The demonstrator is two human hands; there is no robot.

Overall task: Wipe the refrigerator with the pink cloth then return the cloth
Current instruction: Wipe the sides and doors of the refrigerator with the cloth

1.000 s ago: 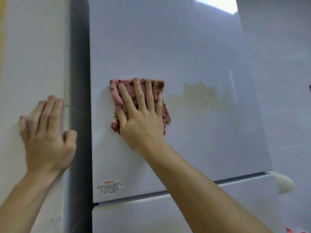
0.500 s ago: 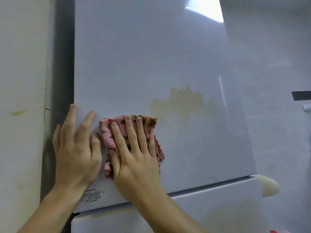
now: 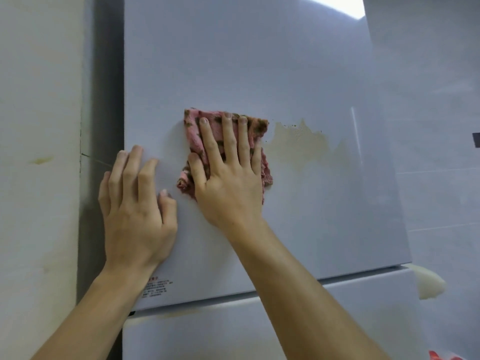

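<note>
Left of the left hand (image 3: 135, 211) stands a cream wall (image 3: 39, 100) bearing a yellowish smear (image 3: 41, 160). Right of the right hand (image 3: 228, 183) runs a pale grey tiled wall (image 3: 428, 126) with a dark strip (image 3: 476, 140).

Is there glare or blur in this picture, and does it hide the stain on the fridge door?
Head view: a glare patch at the door's top right, a bright streak right of the stain, neither covering it; stain, cloth, left hand and right hand look fairly sharp; the door's edges lean, likely from the wide lens.
</note>
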